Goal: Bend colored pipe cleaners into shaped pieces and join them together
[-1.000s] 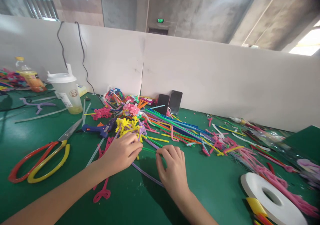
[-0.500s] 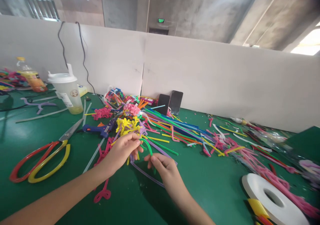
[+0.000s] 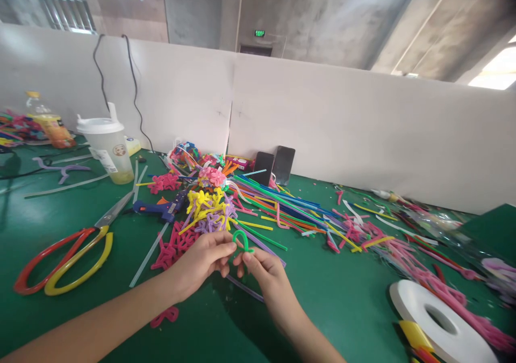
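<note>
A green pipe cleaner [image 3: 241,234], bent into a small arch, is pinched between my two hands above the table. My left hand [image 3: 210,254] grips its left end between thumb and fingers. Close beside it, my right hand [image 3: 260,265] pinches the other end, where a short tip sticks out by the thumb. Just behind my hands lie yellow bent pipe cleaners [image 3: 203,204] and purple ones [image 3: 217,220]. Pink looped pieces [image 3: 171,247] lie beside and partly behind my left forearm.
Large scissors [image 3: 78,253] lie at left, near a blue glue gun [image 3: 161,210] and a lidded cup [image 3: 108,151]. Straight pipe cleaners [image 3: 290,204] spread behind my right hand. Two phones [image 3: 284,164] lean on the white partition [image 3: 342,121]. A white tape roll [image 3: 407,298] lies front right.
My hands have come closer together, the left moving right and slightly down. The green pipe cleaner has gone from a loose curve to a tighter arch.
</note>
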Motion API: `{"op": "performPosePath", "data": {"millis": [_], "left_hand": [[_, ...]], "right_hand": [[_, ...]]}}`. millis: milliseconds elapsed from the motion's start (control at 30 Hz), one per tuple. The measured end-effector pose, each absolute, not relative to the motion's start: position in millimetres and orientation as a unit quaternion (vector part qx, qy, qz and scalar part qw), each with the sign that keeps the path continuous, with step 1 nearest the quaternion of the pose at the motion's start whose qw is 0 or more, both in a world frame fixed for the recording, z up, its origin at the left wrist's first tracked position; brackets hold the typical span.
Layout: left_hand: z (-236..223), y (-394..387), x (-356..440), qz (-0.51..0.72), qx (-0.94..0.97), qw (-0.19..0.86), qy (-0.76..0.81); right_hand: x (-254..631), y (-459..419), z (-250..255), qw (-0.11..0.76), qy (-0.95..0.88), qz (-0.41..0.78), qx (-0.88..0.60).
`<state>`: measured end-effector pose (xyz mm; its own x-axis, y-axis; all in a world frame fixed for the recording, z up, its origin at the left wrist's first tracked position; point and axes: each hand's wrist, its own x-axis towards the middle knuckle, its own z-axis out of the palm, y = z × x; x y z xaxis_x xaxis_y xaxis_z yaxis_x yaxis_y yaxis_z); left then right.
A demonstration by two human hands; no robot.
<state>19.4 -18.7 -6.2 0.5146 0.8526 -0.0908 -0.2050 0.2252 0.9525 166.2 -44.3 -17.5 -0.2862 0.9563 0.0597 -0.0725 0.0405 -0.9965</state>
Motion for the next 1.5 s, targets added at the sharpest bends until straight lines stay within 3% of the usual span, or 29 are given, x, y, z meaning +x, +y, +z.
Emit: {"op": "performPosePath", "data": {"millis": [300,500,667,767,933,1033,1100,1167,1300,1367,1433,1500], "left_hand": [[2,-20,16,0.287,0.678,0.559,0.382],[0,-19,14,0.249,0.756,0.442,0.414],[-4,-22,16,0.239,0.755,0.438,0.425],[-5,-24,17,0.256,0.745,0.435,0.436],[1,-23,16,0.307,0.788,0.335,0.415],[5,-24,15,0.313,0.803,0.318,0.394],[5,-24,15,0.318,0.803,0.323,0.386],[3,-23,16,0.316,0.798,0.337,0.387],[-5,-23,19,0.296,0.787,0.354,0.410],[-6,-24,20,0.295,0.785,0.346,0.420],[-5,-24,20,0.297,0.789,0.334,0.421],[-3,-25,20,0.301,0.797,0.320,0.414]], "right_hand": [[169,-48,-16,0.389,-0.634,0.481,-0.465],[168,-52,-21,0.325,-0.777,0.192,-0.504],[170,-54,-25,0.293,-0.838,-0.026,-0.459],[170,-53,-21,0.314,-0.818,0.079,-0.475],[169,-46,-16,0.387,-0.648,0.514,-0.409],[170,-43,-18,0.403,-0.576,0.610,-0.366],[171,-42,-19,0.394,-0.583,0.607,-0.368],[172,-43,-19,0.377,-0.646,0.528,-0.402],[172,-47,-21,0.340,-0.805,0.146,-0.463],[171,-49,-23,0.326,-0.820,0.048,-0.468],[169,-49,-23,0.327,-0.805,0.105,-0.485],[168,-48,-21,0.339,-0.757,0.267,-0.491]]}}
